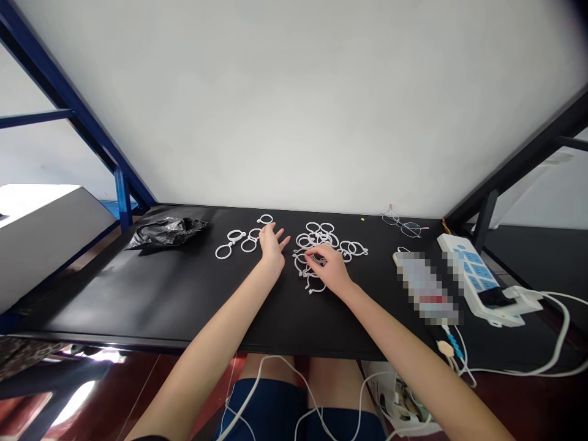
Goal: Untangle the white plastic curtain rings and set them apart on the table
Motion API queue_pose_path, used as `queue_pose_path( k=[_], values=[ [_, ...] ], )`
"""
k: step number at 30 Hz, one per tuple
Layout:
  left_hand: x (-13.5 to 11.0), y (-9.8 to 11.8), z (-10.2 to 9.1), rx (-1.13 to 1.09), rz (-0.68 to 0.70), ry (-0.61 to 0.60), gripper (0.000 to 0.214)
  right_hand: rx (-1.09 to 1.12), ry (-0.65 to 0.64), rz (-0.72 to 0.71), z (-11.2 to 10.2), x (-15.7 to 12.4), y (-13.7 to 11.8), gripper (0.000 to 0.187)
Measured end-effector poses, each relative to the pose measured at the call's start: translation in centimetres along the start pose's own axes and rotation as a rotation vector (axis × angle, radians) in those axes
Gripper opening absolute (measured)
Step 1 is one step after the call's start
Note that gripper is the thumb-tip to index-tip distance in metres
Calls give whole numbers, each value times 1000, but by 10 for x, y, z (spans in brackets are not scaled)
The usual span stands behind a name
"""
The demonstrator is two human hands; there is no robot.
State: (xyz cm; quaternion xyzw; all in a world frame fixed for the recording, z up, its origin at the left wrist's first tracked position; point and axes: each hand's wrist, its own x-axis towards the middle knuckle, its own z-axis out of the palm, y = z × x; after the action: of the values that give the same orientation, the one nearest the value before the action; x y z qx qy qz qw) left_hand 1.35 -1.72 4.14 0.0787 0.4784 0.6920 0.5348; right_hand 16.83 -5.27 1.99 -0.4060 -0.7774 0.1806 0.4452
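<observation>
Bag [168, 234], black and crumpled, lies well left of the white ring pile [324, 237]. Loose rings [231, 243] sit nearer the pile, also left. Left hand [272, 247], just left of the pile, points forward, fingers spread, grasping nothing visible. Right hand [331, 264] arches over the pile, thumb and forefinger nearly meeting; any hold is unclear. Phone [427, 288], screen pixelated, lies right of the pile.
</observation>
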Motion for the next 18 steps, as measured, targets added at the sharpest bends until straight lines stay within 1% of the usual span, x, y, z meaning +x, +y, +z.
queue_pose_path(
  k=[3,5,7,9,11,13,15,18],
  values=[
    [0,-1,0,-1,-114,-91,13,61,76,54,0,0,1,7],
    [-2,-1,0,27,-145,-160,10,101,127,99,-1,1,1,7],
    [-4,-1,1,78,-92,-232,10,141,164,152,-2,2,-1,9],
    [-7,-1,3,139,4,-339,11,196,205,206,-4,2,-3,11],
    [-11,-1,5,205,68,-457,14,260,259,253,-5,3,-3,14],
    [-14,-2,6,279,67,-559,17,309,305,286,-5,3,-3,17],
    [-17,-3,6,368,35,-647,22,337,340,301,-5,3,-1,17],
    [-21,-5,6,509,30,-775,29,382,363,315,-6,4,2,17]
  ],
)
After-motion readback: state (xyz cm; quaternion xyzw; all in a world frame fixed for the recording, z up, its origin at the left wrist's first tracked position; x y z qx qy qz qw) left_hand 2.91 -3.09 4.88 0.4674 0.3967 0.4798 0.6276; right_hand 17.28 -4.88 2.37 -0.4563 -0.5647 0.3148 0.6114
